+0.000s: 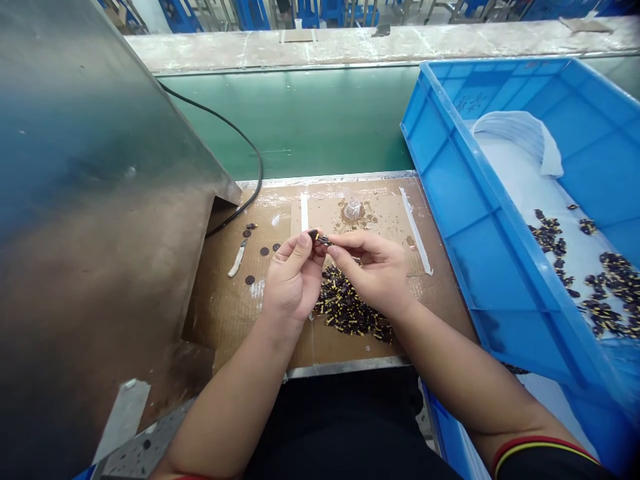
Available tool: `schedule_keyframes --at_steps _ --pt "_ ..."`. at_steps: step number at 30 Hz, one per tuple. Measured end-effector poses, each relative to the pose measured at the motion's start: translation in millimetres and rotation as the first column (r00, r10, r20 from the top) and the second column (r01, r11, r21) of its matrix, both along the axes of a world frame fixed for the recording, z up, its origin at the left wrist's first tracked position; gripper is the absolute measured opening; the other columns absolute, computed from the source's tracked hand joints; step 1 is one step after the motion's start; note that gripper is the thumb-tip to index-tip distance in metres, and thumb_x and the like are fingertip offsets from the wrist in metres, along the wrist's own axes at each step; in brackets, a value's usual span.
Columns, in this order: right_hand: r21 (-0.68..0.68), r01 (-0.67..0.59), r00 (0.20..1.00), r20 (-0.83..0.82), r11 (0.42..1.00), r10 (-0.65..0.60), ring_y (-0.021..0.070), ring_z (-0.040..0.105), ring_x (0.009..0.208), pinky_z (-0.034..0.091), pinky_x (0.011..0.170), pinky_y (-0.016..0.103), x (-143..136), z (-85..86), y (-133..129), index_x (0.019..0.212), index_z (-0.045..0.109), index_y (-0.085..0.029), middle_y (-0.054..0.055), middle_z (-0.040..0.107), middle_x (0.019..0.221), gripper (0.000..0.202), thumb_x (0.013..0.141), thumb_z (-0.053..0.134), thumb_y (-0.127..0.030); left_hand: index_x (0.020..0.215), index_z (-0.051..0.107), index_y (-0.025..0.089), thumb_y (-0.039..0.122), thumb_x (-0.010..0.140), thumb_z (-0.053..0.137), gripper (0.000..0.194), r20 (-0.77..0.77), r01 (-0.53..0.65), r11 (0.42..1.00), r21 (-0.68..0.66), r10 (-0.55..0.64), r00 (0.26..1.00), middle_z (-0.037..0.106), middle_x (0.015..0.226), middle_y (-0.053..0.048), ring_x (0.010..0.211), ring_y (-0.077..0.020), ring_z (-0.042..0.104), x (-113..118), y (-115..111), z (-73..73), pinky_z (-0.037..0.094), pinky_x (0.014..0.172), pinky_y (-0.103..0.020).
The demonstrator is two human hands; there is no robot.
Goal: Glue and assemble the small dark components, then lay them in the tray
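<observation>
Above the brown work surface, my left hand [295, 273] pinches a small black part with yellow bits [314, 235] between thumb and fingers. My right hand [373, 267] meets it from the right, its thumb and forefinger closed on the other end of this small dark piece. Just below the hands lies a pile of black and yellow small parts [350, 307], partly covered by my right hand. Several dark round discs [265, 251] are scattered left of my left hand, near a white-handled tool [238, 259].
A large blue crate [450, 180] stands on the right, with white sheeting and more black and yellow parts inside. A metal housing [100, 220] fills the left, with a black cable [230, 123] beside it. A clear cup-like item [353, 209] sits beyond the hands.
</observation>
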State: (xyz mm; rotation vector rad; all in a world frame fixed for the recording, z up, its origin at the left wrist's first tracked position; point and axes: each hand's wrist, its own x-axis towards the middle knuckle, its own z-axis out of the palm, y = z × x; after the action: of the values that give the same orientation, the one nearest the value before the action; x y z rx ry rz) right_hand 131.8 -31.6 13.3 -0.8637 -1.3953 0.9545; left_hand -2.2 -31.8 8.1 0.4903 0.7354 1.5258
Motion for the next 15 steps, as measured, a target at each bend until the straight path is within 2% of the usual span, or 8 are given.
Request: schedule_keyframes --at_steps 5,9,15 --pt "-0.011 -0.018 1.0 0.002 1.0 0.018 0.0165 0.076 0.093 0.065 0.086 0.033 -0.3 -0.1 -0.6 0.105 0.077 -0.022 0.003 0.079 0.103 0.02 0.086 0.075 -0.018 0.082 0.078 0.022 0.031 0.07 0.091 0.019 0.004 -0.002 1.0 0.006 0.002 1.0 0.075 0.094 -0.001 0.087 -0.0103 0.068 0.2 -0.2 0.5 0.055 0.086 -0.021" --pt "-0.004 0.01 1.0 0.02 1.0 -0.01 0.0162 0.076 0.09 0.065 0.084 0.033 -0.4 1.7 -0.9 0.104 0.078 -0.022 0.003 0.079 0.101 0.019 0.085 0.076 -0.017 0.082 0.079 0.024 0.032 0.072 0.09 0.018 -0.059 -0.02 0.999 0.043 0.023 0.998 0.076 0.094 -0.001 0.088 -0.0112 0.068 0.3 -1.0 1.1 0.055 0.089 -0.024" --pt "0.191 0.023 0.989 0.141 0.981 -0.05 0.0155 0.075 0.089 0.064 0.082 0.032 4.7 6.1 0.8 0.104 0.078 -0.023 0.002 0.08 0.101 0.021 0.086 0.073 -0.013 0.082 0.079 0.024 0.032 0.072 0.09 0.017 -0.115 -0.027 0.995 0.098 0.038 0.993 0.076 0.094 -0.001 0.089 -0.0105 0.069 -0.2 -3.0 0.4 0.056 0.09 -0.022"
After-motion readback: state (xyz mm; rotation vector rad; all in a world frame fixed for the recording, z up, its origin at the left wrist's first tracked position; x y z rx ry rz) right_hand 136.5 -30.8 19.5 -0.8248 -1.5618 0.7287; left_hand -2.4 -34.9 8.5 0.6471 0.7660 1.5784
